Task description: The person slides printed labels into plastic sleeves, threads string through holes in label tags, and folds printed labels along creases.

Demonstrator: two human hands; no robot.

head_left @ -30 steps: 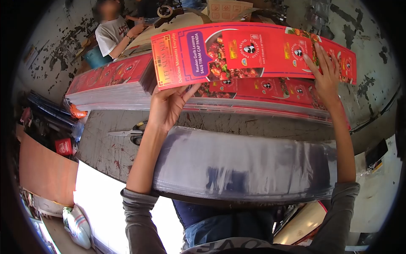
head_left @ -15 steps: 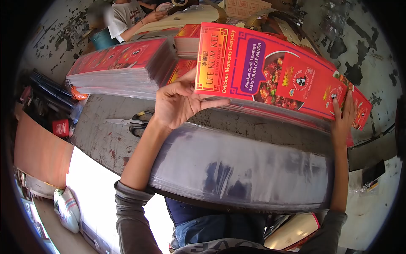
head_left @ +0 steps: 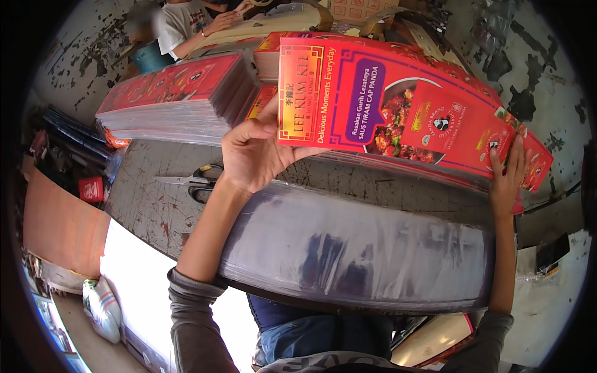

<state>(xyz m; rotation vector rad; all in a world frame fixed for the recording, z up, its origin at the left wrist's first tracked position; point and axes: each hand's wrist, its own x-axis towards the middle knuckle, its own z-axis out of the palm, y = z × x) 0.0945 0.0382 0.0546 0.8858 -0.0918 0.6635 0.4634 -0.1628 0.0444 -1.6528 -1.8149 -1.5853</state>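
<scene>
A long red printed strip (head_left: 348, 93), with "Lee Kum Kee" lettering and food pictures, is raised at its left end. My left hand (head_left: 252, 149) grips that end, its fingers partly hidden behind the strip. Near the right end, my right hand (head_left: 509, 168) lies against the printed face with fingers stretched out; the strip bends there. Under the raised strip runs a stack of similar strips (head_left: 398, 166), mostly covered. Closer to my body lies a thick stack of clear plastic sleeves (head_left: 354, 248), below both hands.
Scissors (head_left: 186, 180) lie on the scratched grey table (head_left: 143, 205), left of my left forearm. A tall bundle of red printed strips (head_left: 168, 90) stands at the back left. Another person (head_left: 183, 28) works across the table. A white sack (head_left: 102, 311) sits on the floor at left.
My left hand has moved slightly left and down, drawing the strip's left end with it. My right hand has shifted slightly right and stays on the strip.
</scene>
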